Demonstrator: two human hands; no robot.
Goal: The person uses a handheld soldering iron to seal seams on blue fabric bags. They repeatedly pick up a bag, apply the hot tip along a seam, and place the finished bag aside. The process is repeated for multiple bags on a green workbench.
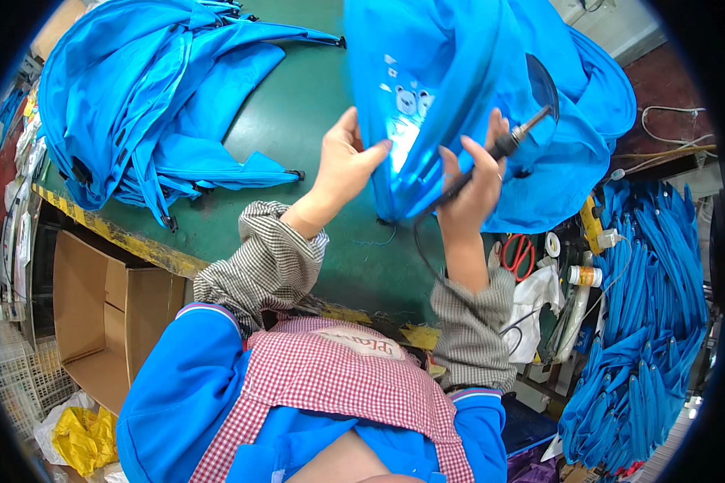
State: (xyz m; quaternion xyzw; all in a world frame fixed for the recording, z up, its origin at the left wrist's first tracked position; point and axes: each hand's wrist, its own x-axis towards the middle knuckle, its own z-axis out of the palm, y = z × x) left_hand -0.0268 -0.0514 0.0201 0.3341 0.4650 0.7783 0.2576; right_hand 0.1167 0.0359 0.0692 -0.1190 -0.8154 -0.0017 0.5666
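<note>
My left hand point(346, 165) pinches the near left edge of a blue fabric piece point(443, 72) that has two printed white bear faces point(411, 101). My right hand point(475, 181) grips a black corded tool point(505, 146) with a metal tip, like a soldering iron, held tilted upward over the same fabric. A bright white patch shows just below the bears. The cord hangs from the handle past my right forearm. Under the fabric is a green table point(298, 97) with a yellow-black striped edge.
Folded blue fabric pieces point(137, 105) lie at left. At right are red-handled scissors point(517, 253), a white jar point(584, 276), a tape roll point(553, 244) and hanging blue pieces point(644, 322). A cardboard box point(89, 314) and yellow bag point(84, 439) sit lower left.
</note>
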